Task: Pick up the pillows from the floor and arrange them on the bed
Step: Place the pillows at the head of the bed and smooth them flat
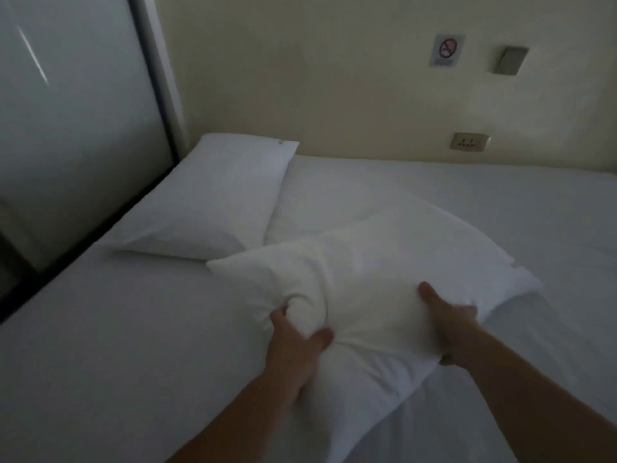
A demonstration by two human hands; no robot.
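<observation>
A white pillow (377,262) lies on the white bed (117,345), near its middle and turned at an angle. My left hand (295,339) grips its near edge, bunching the fabric. My right hand (447,325) clasps the same edge further right, thumb on top. A second white pillow (213,202) lies flat in the bed's far left corner, beside the headboard wall and the glass panel. The two pillows almost touch at their near corners.
A frosted glass panel with a dark frame (83,121) runs along the bed's left side. On the cream wall behind are a power socket (469,142), a switch (509,60) and a no-smoking sign (447,50). Bare sheet stretches to the right.
</observation>
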